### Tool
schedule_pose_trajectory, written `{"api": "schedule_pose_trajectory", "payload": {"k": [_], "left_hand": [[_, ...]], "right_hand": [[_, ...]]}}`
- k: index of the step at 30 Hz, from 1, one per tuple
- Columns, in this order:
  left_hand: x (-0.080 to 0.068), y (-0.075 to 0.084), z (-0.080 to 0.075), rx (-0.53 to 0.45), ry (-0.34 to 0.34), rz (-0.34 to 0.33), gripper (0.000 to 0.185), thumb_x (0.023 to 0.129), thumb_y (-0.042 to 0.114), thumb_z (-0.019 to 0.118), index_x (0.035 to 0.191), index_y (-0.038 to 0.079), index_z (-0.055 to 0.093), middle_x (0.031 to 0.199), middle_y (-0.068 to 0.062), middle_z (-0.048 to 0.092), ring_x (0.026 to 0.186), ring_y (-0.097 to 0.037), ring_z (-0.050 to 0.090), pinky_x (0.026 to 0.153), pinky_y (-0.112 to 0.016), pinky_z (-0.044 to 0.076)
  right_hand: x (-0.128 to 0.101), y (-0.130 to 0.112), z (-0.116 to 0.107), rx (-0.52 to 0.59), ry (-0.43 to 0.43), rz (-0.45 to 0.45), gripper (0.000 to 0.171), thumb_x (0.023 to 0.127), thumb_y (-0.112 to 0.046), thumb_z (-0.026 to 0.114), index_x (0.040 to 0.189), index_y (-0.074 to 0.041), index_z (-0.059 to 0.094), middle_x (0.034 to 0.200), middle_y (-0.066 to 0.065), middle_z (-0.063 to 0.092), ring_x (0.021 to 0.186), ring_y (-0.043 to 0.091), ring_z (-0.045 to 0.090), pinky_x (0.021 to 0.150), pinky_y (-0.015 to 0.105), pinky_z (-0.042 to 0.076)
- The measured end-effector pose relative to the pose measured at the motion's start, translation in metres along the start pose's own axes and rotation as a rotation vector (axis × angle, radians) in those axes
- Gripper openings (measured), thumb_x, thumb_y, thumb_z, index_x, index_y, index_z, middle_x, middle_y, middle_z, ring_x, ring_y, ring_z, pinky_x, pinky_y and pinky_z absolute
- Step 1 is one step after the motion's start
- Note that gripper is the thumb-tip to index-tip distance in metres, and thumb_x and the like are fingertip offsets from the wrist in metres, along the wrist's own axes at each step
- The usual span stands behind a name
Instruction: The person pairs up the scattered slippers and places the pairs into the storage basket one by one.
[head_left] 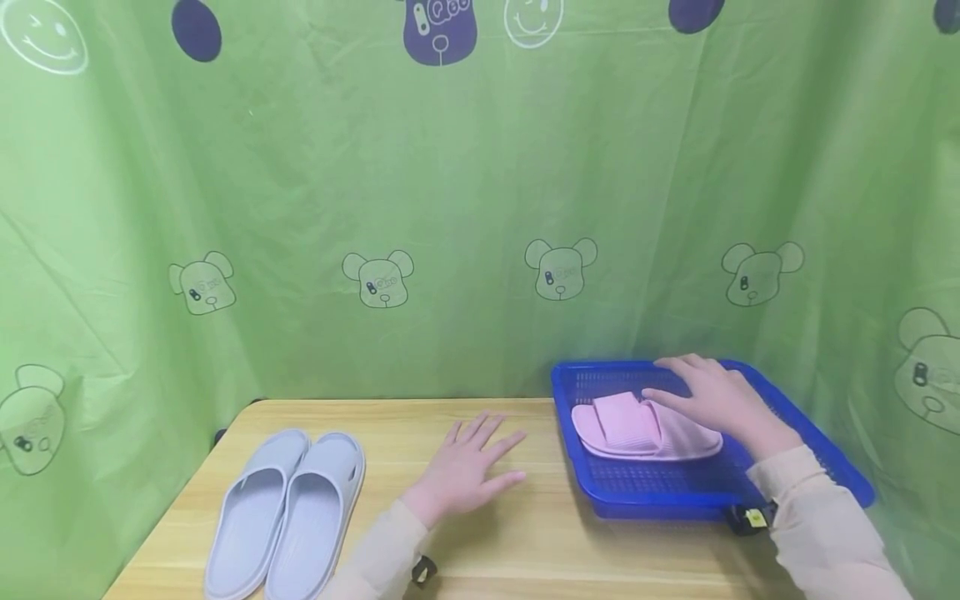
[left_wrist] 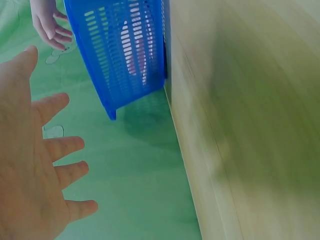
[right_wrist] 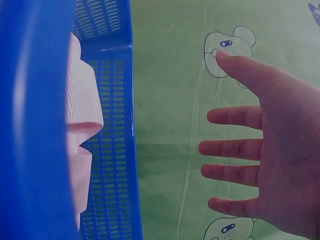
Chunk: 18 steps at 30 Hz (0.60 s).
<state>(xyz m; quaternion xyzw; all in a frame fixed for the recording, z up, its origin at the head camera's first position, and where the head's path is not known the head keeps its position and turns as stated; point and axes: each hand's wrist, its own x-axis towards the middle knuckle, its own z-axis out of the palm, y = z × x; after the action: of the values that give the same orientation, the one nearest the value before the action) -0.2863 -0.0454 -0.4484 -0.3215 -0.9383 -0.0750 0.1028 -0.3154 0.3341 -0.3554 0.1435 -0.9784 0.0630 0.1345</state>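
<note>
In the head view, a pair of pink slippers [head_left: 621,425] lies side by side in a shallow blue plastic basket [head_left: 652,506] on the right of the table. My right hand [head_left: 716,398] hovers over the basket's right part, above the slippers, with its fingers spread and nothing in it. The right wrist view shows that hand's fingers [right_wrist: 232,148] apart from the pink straps. Over the middle of the wooden table, my left hand [head_left: 467,471] is held palm down, fingers spread and holding nothing. It is between the basket and a pair of light grey slippers [head_left: 307,508].
The wooden table [head_left: 525,542] carries the grey slippers on its left side. A green curtain [head_left: 465,192] with bear prints hangs behind and along both sides. Each wrist wears a dark strap, the right strap [head_left: 750,518] overlapping the basket's front edge in the head view.
</note>
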Motion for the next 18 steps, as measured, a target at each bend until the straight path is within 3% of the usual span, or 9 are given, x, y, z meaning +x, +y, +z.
{"api": "schedule_pose_trajectory", "payload": {"k": [8, 18], "left_hand": [[-0.016, -0.02, 0.002, -0.045, 0.004, -0.058, 0.064, 0.095, 0.07, 0.027, 0.152, 0.041, 0.025, 0.163, -0.004, 0.022, 0.151, -0.031, 0.02, 0.119, -0.063, 0.018], [-0.039, -0.043, 0.0, -0.068, 0.039, -0.102, 0.061, 0.096, 0.065, 0.036, 0.151, 0.038, 0.033, 0.162, -0.006, 0.026, 0.149, -0.034, 0.022, 0.117, -0.065, 0.018]], "right_hand": [[-0.008, -0.012, 0.004, 0.017, 0.058, -0.039, 0.068, 0.092, -0.059, 0.054, 0.136, -0.007, 0.054, 0.136, 0.026, 0.054, 0.12, 0.05, 0.051, 0.092, 0.073, 0.041], [-0.019, -0.028, 0.01, 0.048, 0.059, -0.04, 0.065, 0.093, -0.058, 0.053, 0.137, -0.011, 0.053, 0.137, 0.024, 0.054, 0.124, 0.049, 0.048, 0.094, 0.072, 0.039]]}}
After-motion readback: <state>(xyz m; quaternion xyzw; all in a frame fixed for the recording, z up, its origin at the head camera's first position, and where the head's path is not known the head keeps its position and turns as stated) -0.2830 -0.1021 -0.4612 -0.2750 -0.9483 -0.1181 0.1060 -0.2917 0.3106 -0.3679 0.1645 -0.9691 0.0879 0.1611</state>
